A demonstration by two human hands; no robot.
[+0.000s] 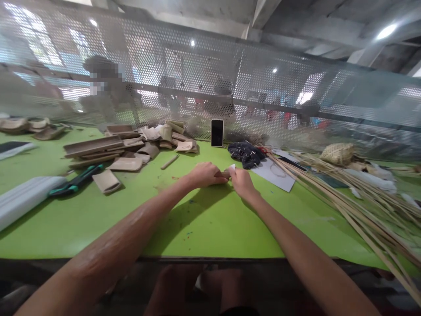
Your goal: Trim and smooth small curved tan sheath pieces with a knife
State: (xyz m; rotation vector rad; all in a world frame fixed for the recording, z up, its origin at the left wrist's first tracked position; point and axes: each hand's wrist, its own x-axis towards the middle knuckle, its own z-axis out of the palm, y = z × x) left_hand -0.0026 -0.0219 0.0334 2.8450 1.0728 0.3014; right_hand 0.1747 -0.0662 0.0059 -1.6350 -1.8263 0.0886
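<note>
Green surface [197,228]: near edge runs straight across below the forearms. Widest bare stretch lies in front of the phone [217,132], towards the near edge.

Both hands meet just in front of the phone. The left hand [205,174] is curled knuckles up and the right hand [241,181] is closed against it. Together their fingertips pinch a small pale piece [231,167] low over the surface. Only its whitish tip shows, so I cannot tell shape or material.

Phone: dark, flat, upright against the perforated screen [263,87] along the far edge.

Left of the phone:
- heap of tan flat pieces [125,147], matte, some folded
- a thin stick [169,161]
- teal-handled tool [77,182]
- white slab [26,197], cut off by the frame

Right of the phone:
- crumpled dark cloth [246,153]
- white sheet [274,173]
- long pale strips [362,202], thin and stiff, fanning out past the near right edge
- a woven bundle [338,153]

Figures behind the screen are blurred.
</note>
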